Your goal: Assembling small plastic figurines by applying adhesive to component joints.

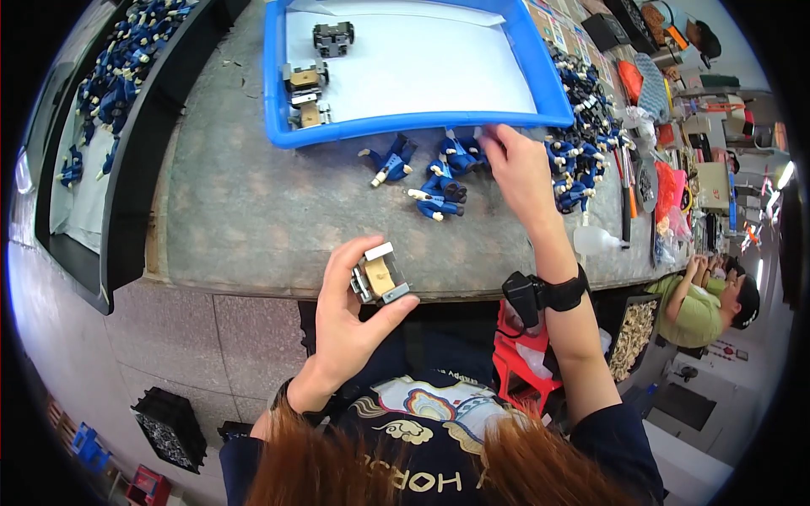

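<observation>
My left hand (350,316) is closed around a small toy vehicle (380,277) with a tan middle and grey ends, just in front of the table edge. The far right of the bench top is where my right hand (519,169) reaches, thumb and index finger bent together by the tray's near rim. What lies between those fingertips is too small to make out. Right beside them is a toy figure (461,155) in blue clothes. Other blue figures (437,201) lie close by, and a single figure (391,162) rests farther left.
A blue tray (413,123) lined with white holds several toy vehicle pieces (333,39) on its left side. At left stands a black bin (126,194) of blue figures. More figures (578,169) are heaped right of the tray, near a clear bottle (596,241). A co-worker (704,304) sits far right.
</observation>
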`<state>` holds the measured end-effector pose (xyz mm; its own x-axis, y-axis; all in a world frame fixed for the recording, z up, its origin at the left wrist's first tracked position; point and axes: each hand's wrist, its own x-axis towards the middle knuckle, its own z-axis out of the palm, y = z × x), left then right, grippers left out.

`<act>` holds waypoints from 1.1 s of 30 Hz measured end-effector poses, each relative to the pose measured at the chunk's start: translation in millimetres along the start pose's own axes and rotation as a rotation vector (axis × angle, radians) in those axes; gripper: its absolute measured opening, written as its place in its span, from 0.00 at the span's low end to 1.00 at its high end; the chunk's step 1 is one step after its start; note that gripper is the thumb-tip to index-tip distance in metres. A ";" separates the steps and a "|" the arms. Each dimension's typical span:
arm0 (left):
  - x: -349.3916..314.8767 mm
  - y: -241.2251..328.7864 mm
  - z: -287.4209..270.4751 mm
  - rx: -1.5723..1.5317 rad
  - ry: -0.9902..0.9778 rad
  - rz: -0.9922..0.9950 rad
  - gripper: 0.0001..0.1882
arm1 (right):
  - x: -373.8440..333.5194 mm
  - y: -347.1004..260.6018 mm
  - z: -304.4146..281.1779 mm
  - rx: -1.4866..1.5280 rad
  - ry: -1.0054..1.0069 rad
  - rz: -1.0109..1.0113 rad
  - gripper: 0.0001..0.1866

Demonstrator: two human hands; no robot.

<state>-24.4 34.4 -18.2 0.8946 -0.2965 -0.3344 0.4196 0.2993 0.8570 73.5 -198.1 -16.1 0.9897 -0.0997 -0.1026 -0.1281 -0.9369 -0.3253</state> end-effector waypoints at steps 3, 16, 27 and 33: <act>-8.4 4.0 -2.7 0.003 -0.002 -0.014 0.30 | -19.7 5.3 -8.4 -0.022 0.018 -0.016 0.16; 19.4 4.2 17.8 0.178 -0.135 0.040 0.27 | -57.5 -0.6 -36.5 -0.076 -0.025 0.089 0.11; 25.0 5.4 25.5 0.039 -0.302 0.009 0.31 | -93.7 -3.7 -50.8 0.262 0.192 0.012 0.08; 30.6 11.5 27.5 0.305 -0.278 0.234 0.32 | -102.7 -31.3 -60.4 1.352 -0.070 0.395 0.06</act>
<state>3.5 3.8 -7.7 0.8670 -0.4970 -0.0360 0.1097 0.1199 0.9867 -20.2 -178.8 61.4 0.8746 -0.2223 -0.4308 -0.3937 0.1928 -0.8988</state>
